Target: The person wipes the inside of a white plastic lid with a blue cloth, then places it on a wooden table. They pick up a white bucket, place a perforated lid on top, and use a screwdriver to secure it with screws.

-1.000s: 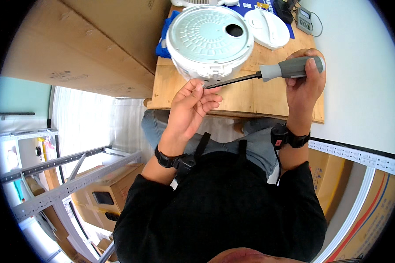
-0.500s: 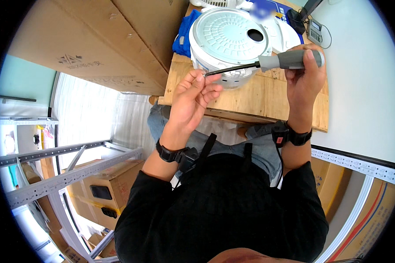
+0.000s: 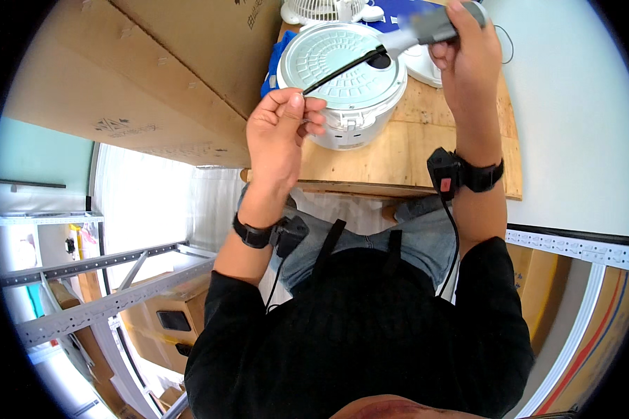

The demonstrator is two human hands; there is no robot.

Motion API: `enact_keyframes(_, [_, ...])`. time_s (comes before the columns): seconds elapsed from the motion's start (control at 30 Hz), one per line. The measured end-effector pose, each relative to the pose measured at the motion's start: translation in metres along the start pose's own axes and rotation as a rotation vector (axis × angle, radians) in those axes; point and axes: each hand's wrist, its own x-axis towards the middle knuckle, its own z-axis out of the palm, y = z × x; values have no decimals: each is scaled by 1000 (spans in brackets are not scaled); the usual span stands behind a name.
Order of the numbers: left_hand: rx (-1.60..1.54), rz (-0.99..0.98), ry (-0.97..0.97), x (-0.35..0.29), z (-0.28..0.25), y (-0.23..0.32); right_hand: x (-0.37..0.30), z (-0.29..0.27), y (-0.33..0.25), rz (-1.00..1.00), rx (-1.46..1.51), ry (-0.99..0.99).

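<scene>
My right hand (image 3: 472, 77) is wrapped round the grey handle of a screwdriver (image 3: 437, 26), raised above the table's right side. Its long black shaft slants down to the left. At the tip, the thumb and fingertips of my left hand (image 3: 276, 136) are pinched together; anything small between them is hidden. Below the shaft stands a white round appliance (image 3: 367, 126), like a rice cooker, with a latch at its front. Its pale green top (image 3: 314, 56) has a ringed pattern and a dark round opening, partly behind the shaft.
The appliance stands on a wooden table (image 3: 412, 157). Behind it are a white fan (image 3: 328, 10) and a blue box (image 3: 391, 10); blue cloth (image 3: 275, 66) lies at its left. Large cardboard boxes (image 3: 154, 91) rise at the left. Metal shelving (image 3: 112, 304) stands lower left.
Both hands have moved up and left with the screwdriver, whose shaft slants more steeply. In the picture, the appliance has shifted slightly left and down, and more of the fan shows.
</scene>
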Motion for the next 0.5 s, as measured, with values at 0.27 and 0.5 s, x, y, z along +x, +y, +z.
enact_keyframes(0.27, [534,93,-163,28,-1,13,23,38,-27,12,-286,91])
enact_keyframes(0.5, [963,178,-436,47,21,12,49,56,-29,-183,-274,-202])
